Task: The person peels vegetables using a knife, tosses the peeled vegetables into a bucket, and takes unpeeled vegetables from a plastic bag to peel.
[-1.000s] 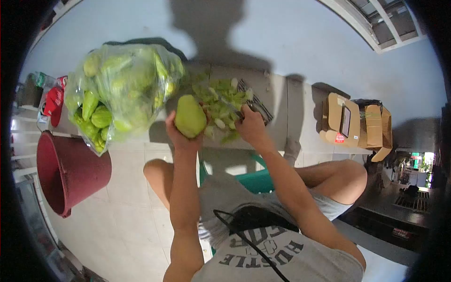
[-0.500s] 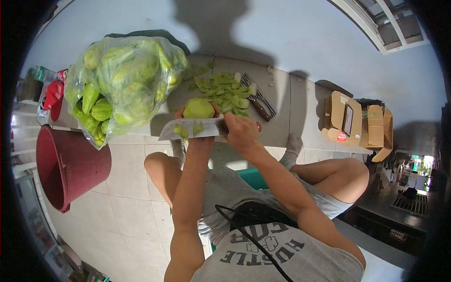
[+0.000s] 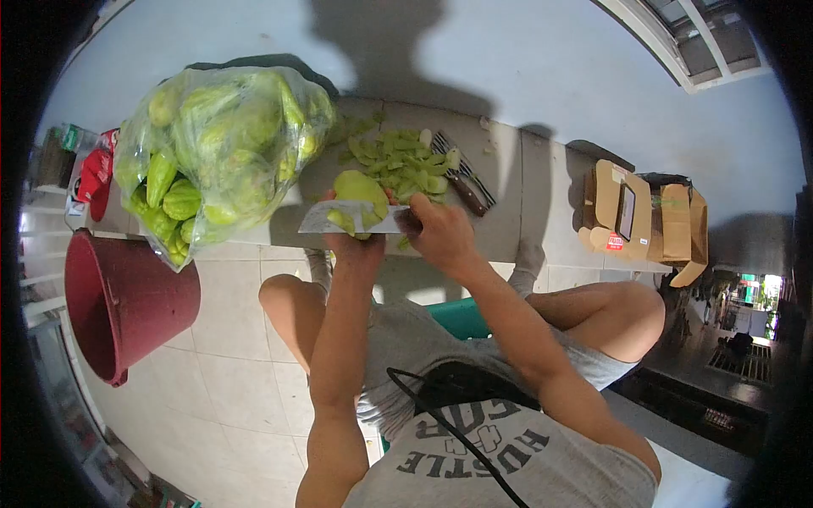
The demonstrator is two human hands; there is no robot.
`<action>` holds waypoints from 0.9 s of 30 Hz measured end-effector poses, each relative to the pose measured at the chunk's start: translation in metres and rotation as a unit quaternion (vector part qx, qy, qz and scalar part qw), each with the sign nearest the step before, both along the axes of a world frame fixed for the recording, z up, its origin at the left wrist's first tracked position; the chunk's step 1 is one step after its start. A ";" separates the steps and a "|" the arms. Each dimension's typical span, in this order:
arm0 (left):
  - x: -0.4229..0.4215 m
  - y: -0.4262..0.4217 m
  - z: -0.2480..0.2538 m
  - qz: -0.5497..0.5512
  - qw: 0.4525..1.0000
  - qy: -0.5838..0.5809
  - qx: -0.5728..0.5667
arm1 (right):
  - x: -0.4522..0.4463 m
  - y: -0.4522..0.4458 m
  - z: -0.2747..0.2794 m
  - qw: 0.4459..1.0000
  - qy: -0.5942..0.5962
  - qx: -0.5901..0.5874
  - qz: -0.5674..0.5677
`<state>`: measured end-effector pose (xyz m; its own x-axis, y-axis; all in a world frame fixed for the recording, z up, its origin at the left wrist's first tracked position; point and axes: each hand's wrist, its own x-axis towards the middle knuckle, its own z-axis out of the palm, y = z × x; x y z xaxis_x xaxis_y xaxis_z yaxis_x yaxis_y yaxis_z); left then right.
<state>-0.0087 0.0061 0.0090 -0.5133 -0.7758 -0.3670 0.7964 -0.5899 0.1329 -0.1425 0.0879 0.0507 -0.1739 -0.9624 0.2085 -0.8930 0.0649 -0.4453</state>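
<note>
My left hand (image 3: 359, 249) is wrapped round a peeled pale-green chayote (image 3: 359, 183), holding it just behind a wide blade. In my right hand (image 3: 444, 230) is the handle of a broad kitchen knife (image 3: 315, 222). Its blade points left across the near side of the chayote and hides part of my left hand. Bits of peel cling to the flat of the blade. Beyond my hands lies a heap of green peelings (image 3: 410, 162) on the tiled ledge (image 3: 505, 193). A second knife (image 3: 467, 196) with a brown handle rests beside the heap.
A clear plastic bag (image 3: 241, 135) full of chayotes stands on the ledge at left. Below it is a dark red bucket (image 3: 152, 292) on the tiled floor. Open cardboard boxes (image 3: 622, 207) sit at right. A green stool (image 3: 456, 317) is between my legs.
The knife has shifted slightly right and its blade lies more level. The chayote has tilted in my left hand, and a piece of peel hangs lower on the blade.
</note>
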 end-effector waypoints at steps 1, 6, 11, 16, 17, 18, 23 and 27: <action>0.000 0.001 0.003 -0.002 1.000 0.001 -0.001 | -0.004 0.000 -0.004 1.000 -0.017 0.000 0.001; -0.002 0.005 0.008 0.051 0.994 -0.074 0.056 | -0.011 0.003 -0.005 0.999 -0.026 0.046 -0.011; -0.001 0.007 0.015 0.016 0.996 -0.085 0.039 | -0.009 0.000 -0.004 0.997 -0.055 0.045 -0.011; 0.004 0.010 0.014 -0.036 0.993 -0.101 -0.040 | -0.027 0.001 -0.015 0.996 -0.036 0.071 -0.039; 0.005 0.013 0.011 -0.016 0.994 -0.110 0.004 | -0.022 0.007 -0.010 0.997 -0.059 0.036 -0.017; 0.003 0.011 0.011 0.009 0.992 -0.115 0.040 | -0.018 0.006 -0.002 0.997 -0.060 0.036 -0.017; 0.009 0.006 0.008 -0.030 0.999 -0.043 -0.011 | -0.007 0.000 0.014 0.992 -0.068 0.104 -0.017; 0.014 0.004 0.016 -0.043 0.996 -0.069 -0.042 | -0.016 0.001 -0.001 0.990 -0.077 0.109 -0.040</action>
<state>0.0050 0.0100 0.0249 -0.5290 -0.7618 -0.3738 0.7138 -0.6377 0.2896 -0.1581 0.0887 0.0497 -0.2653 -0.9634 -0.0384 -0.8040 0.2430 -0.5427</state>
